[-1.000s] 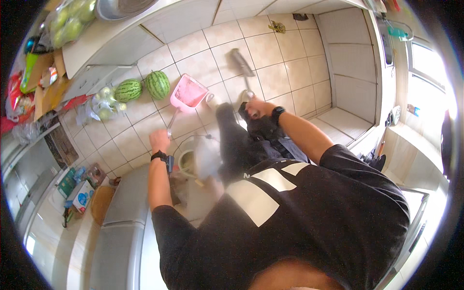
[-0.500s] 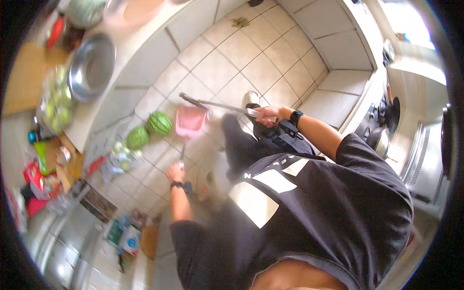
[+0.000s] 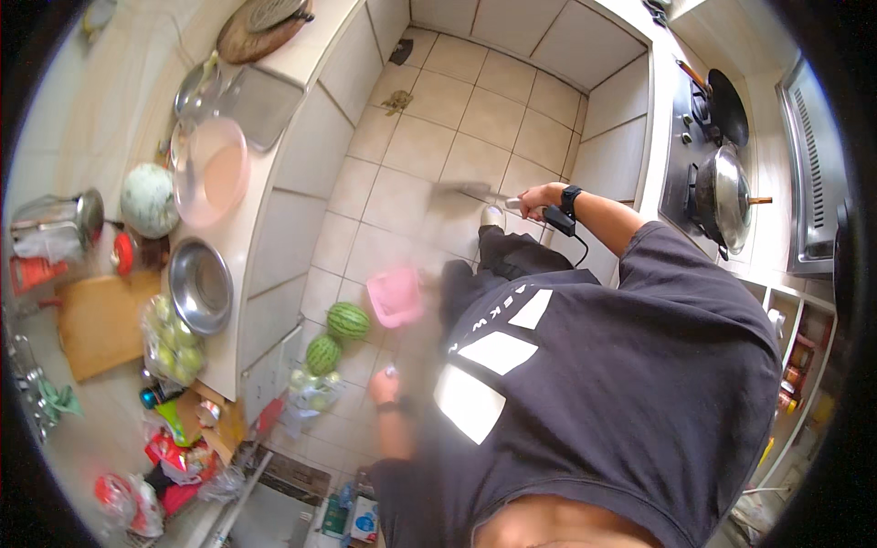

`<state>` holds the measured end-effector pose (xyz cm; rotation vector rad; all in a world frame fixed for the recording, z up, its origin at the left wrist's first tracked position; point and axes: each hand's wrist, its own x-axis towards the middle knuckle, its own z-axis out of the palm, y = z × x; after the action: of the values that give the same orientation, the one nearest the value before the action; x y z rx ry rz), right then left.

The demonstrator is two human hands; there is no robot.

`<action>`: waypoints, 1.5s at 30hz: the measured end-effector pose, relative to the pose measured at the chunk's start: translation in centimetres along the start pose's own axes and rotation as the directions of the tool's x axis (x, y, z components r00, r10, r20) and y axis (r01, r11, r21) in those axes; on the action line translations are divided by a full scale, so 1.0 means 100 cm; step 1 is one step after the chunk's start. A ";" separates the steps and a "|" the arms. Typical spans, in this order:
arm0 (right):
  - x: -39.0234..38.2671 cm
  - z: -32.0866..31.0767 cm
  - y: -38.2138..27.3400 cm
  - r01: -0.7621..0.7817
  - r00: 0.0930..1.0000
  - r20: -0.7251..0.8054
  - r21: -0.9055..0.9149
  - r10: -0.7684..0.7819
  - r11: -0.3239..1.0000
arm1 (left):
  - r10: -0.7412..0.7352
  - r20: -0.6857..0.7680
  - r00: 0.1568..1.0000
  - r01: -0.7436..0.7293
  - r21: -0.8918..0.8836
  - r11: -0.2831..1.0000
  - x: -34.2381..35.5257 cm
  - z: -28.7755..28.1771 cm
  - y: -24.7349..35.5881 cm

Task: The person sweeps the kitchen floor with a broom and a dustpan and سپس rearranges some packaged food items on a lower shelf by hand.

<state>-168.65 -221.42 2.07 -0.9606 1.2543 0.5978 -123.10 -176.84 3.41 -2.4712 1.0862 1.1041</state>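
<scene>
**Pink dustpan low over the tiled floor, broom out to the right**

Pink dustpan sits low in the middle of the head view, over the pale floor tiles, just right of two striped watermelons that lie on the floor beside the counter base. Its handle runs down toward the left hand, which is blurred (motion smears the whole area); the hand appears closed around the handle's end, though the fingers cannot be made out one by one.

The right hand, with a dark watch at the wrist, is wrapped shut around the handle of a broom. The broom's blurred head lies over the tiles to the left of that hand, well apart from the dustpan.

On the counter to the left stand a steel bowl, a pink basin and a pale green melon, with a wooden cutting board nearer the rim. On the right, a stove carries a lidded steel pot and a dark pan. A bag of green fruit rests on the floor below the watermelons.
</scene>
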 end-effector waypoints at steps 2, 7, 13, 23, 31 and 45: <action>-0.022 0.004 -0.024 0.025 0.998 0.052 -0.010 -0.024 1.000 | -0.128 0.141 0.982 0.126 0.020 0.992 -0.001 -0.004 0.008; 0.051 -0.006 0.008 0.305 0.898 0.361 -0.095 -0.253 0.948 | -0.076 0.114 0.991 0.082 -0.055 0.995 -0.022 -0.031 0.056; 0.071 -0.017 -0.007 0.548 0.822 0.063 -0.359 -0.566 0.755 | 0.079 0.007 0.997 -0.076 -0.180 0.981 -0.046 -0.038 0.080; -0.007 -0.067 -0.031 0.336 0.927 -0.272 0.297 -0.258 0.894 | -0.076 0.135 0.988 0.100 -0.180 0.979 -0.029 -0.084 0.174; -0.077 -0.208 0.044 0.318 0.947 -0.200 0.704 -0.252 0.635 | 0.118 0.013 0.993 -0.113 -0.203 0.973 0.058 -0.098 0.200; -0.002 -0.215 0.109 0.345 0.926 -0.321 0.933 0.198 -0.099 | 0.366 0.171 0.915 -0.369 -0.010 0.929 0.267 -0.238 0.450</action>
<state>-188.66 -234.45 -1.11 0.3087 1.4771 -0.8056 -130.04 -233.84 4.77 -2.1564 1.5400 1.3656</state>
